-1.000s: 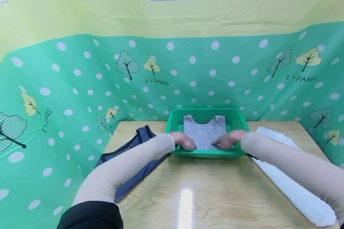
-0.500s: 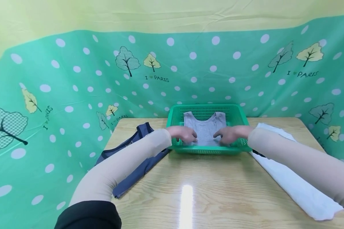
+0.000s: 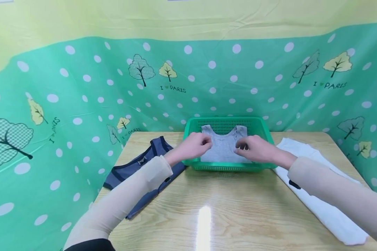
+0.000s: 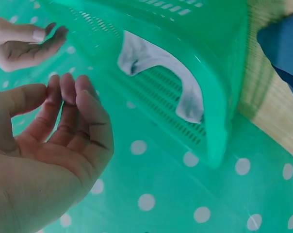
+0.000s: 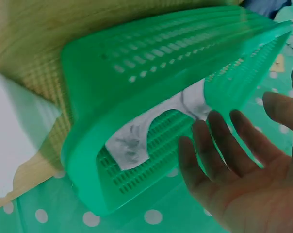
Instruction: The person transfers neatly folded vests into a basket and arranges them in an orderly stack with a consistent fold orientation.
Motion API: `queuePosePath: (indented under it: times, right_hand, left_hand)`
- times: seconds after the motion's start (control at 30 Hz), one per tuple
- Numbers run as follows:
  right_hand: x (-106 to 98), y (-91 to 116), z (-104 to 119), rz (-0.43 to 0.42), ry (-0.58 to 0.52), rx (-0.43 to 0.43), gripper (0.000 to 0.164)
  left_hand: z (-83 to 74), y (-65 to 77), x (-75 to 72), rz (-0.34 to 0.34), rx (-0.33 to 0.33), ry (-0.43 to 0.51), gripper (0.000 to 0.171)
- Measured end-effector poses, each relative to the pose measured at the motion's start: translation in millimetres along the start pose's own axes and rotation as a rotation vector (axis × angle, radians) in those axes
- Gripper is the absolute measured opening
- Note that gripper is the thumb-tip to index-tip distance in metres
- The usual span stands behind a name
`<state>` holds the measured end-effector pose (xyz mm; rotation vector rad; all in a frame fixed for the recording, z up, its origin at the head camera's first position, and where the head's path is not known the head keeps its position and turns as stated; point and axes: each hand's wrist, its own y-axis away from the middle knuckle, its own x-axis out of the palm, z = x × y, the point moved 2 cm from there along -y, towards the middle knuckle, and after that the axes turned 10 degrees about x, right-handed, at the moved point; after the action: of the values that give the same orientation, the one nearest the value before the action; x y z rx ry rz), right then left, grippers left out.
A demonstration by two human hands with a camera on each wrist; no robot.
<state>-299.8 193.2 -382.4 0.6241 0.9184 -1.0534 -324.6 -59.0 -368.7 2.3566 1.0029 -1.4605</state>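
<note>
A grey sleeveless top (image 3: 224, 148) lies in the green plastic basket (image 3: 226, 168), neckline and straps toward the back. Over the basket's left part is my left hand (image 3: 194, 144), its fingers loosely bent with nothing between them; the left wrist view shows its bare palm (image 4: 54, 170). My right hand (image 3: 257, 148) hovers over the right part, fingers spread and slightly bent, holding nothing in the right wrist view. Both hands are raised off the cloth and face each other. Most of the top's body is hidden behind the basket wall in the wrist views.
On the wooden table (image 3: 226, 205), a navy garment with dark trim (image 3: 144, 201) lies left of the basket, partly under my left sleeve. A folded white garment (image 3: 330, 212) lies to the right, partly beneath my right sleeve. A green dotted curtain (image 3: 213, 76) hangs behind the table.
Both hands have lifted up off the grey top, where their fingers were pressing near its front edge, and drawn back toward me. The basket and garments stay where they were.
</note>
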Motion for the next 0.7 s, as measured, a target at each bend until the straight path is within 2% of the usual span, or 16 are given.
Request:
queuePosePath:
  times: [0.1,0.17,0.37,0.5,0.7]
  right_hand:
    - [2,15,5,-0.115,-0.034,-0.037,0.008]
    - [6,24,10,-0.175,-0.062,-0.063,0.008]
    - [26,49,25,-0.285,-0.144,-0.11,0.017]
    - [40,66,29,-0.277,-0.162,-0.092,0.02]
    - [56,85,29,-0.161,-0.197,-0.052,0.02]
  left_hand:
    - [-11.1,12.3,-1.3,-0.061,0.016,0.017,0.029]
    - [-17.6,21.1,1.5,-0.081,0.013,0.022,0.029]
    - [-35.6,48.5,21.9,-0.075,-0.009,0.044,0.027]
    - [-44.8,62.2,37.0,-0.078,0.002,0.064,0.031]
    - [-47.5,79.5,56.8,-0.073,-0.014,0.072,0.028]
